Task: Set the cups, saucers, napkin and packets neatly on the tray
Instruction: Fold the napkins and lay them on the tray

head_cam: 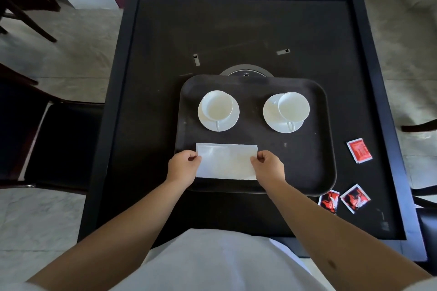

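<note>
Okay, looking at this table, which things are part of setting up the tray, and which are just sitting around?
Part of the job:
- tray
- left cup on left saucer
- right cup on right saucer
- napkin, pinched by left hand and right hand
- three red packets, on the table beside the tray

Just lying about:
- round disc behind the tray
- chairs
</note>
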The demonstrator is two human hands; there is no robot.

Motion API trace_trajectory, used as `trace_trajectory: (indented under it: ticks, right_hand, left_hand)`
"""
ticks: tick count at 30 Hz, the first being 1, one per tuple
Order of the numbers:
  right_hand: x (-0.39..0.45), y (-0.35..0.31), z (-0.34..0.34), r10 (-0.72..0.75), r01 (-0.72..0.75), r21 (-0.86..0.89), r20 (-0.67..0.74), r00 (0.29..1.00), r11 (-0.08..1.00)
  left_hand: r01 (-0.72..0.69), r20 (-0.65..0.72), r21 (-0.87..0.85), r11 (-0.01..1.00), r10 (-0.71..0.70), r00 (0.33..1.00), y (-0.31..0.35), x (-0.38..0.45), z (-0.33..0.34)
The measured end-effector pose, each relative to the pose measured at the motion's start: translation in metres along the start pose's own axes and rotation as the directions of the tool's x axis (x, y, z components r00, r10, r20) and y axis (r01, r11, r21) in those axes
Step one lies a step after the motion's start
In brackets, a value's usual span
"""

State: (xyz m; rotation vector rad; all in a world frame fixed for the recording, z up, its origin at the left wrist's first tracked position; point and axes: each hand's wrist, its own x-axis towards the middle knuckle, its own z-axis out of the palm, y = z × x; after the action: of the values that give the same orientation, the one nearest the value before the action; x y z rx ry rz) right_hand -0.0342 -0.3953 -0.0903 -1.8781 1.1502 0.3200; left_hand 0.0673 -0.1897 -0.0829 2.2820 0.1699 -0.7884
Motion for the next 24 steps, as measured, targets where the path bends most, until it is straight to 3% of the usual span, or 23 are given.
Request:
trace_trajectory:
  ticks: [24]
  right_hand:
    - [0.006, 0.005, 0.007, 0.013, -0.014, -0.008, -0.091, 0.996, 1.0]
  left_hand:
    - [0.0, -0.057, 0.013, 1.0, 0.001, 0.998, -0.007, 0.012, 0.003]
